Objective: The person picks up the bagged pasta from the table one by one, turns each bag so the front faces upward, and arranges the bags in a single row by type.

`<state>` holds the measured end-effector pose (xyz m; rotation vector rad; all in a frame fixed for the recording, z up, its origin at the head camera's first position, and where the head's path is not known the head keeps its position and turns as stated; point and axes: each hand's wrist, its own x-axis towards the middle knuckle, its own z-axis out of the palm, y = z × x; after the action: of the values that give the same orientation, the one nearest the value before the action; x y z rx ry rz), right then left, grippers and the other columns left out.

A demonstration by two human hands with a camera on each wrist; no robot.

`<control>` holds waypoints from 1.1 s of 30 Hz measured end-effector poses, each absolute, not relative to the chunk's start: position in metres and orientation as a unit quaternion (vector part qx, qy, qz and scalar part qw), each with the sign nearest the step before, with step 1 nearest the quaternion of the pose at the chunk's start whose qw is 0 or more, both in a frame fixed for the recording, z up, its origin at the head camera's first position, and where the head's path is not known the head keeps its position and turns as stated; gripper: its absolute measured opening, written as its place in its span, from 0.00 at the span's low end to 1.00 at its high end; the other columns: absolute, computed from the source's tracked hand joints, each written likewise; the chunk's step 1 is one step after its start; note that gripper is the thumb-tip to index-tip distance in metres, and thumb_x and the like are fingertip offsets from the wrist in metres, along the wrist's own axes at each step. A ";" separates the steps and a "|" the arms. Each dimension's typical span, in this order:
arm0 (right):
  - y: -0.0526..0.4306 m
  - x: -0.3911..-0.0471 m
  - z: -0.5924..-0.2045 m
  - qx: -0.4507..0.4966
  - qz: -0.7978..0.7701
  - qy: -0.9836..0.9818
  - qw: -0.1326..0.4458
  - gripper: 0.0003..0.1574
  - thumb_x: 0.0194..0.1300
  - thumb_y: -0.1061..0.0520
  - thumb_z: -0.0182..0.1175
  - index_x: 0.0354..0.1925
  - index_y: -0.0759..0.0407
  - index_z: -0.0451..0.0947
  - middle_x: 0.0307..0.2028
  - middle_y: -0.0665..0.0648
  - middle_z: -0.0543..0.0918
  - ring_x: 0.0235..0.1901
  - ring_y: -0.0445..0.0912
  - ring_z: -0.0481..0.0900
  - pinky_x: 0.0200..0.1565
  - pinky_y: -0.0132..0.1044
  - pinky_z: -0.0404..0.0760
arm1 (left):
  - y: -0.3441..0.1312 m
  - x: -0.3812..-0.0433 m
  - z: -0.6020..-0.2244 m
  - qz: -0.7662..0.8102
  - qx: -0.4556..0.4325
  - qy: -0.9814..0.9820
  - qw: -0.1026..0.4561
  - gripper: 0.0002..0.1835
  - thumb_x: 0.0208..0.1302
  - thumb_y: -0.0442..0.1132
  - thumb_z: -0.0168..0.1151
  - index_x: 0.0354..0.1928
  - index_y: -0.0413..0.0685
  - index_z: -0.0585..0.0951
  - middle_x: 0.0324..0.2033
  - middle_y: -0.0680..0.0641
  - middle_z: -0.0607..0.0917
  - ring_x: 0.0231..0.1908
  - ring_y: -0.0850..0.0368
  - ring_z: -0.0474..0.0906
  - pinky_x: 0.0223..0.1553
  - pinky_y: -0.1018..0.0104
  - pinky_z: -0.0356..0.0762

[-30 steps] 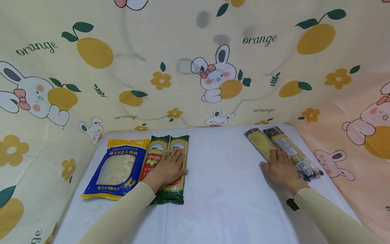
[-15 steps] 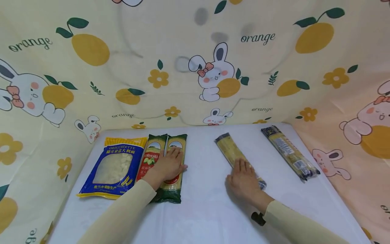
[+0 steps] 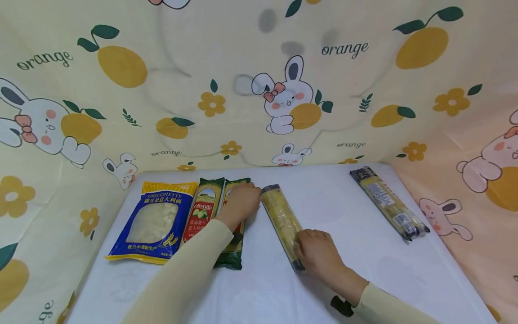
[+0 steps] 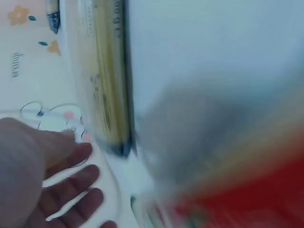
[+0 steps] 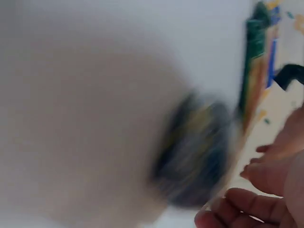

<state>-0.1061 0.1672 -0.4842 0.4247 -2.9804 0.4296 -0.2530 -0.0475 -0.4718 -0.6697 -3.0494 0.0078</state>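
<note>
Five packs on the counter (image 3: 267, 299). Middle pasta pack (image 3: 282, 220) slants from far left to near right, just right of the right green pack (image 3: 230, 255); cannot tell whether it lies fully flat. Right hand (image 3: 319, 252) curls about its near end, apparently pinching the right edge. Left hand (image 3: 243, 202) hangs over the far end of the right green pack, fingers parted, nothing gripped; contact with that pack unclear.

Risks, judged: held at one end only, the slick wrapper could pivot, swinging the far end into the left hand. Pushed farther left, it could ride onto the right green pack or shove it against the left green pack (image 3: 201, 211) and the blue bag (image 3: 151, 225). Squeezing hard near the end may snap strands.
</note>
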 end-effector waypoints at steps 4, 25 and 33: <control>0.194 -0.100 -0.490 0.116 0.068 -0.987 0.085 0.16 0.60 0.44 0.68 0.30 0.53 0.76 0.27 0.50 0.78 0.32 0.48 0.77 0.40 0.49 0.74 | -0.014 -0.276 -0.477 -0.023 -0.215 -0.976 0.021 0.14 0.73 0.46 0.50 0.46 0.53 0.84 0.42 0.49 0.83 0.45 0.50 0.75 0.48 0.52 0.76; 0.172 -0.110 -0.490 0.127 0.110 -0.982 0.087 0.22 0.58 0.47 0.68 0.19 0.52 0.68 0.18 0.47 0.69 0.24 0.45 0.66 0.32 0.40 0.62 | 0.020 -0.302 -0.433 -0.111 -0.105 -0.988 0.010 0.18 0.73 0.52 0.49 0.50 0.48 0.81 0.48 0.41 0.78 0.52 0.41 0.69 0.50 0.42 0.67; 0.145 -0.130 -0.501 0.210 -0.001 -0.937 0.278 0.13 0.57 0.61 0.60 0.20 0.58 0.69 0.19 0.54 0.71 0.25 0.51 0.68 0.35 0.43 0.67 | 0.015 -0.282 -0.366 -0.142 -0.108 -0.977 0.119 0.16 0.73 0.49 0.50 0.54 0.54 0.80 0.48 0.43 0.80 0.49 0.42 0.69 0.45 0.46 0.66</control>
<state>-0.1304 0.1454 -0.5005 0.5640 -2.5166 -0.0017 -0.2823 0.0149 -0.3662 -0.3172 -2.8559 -0.4145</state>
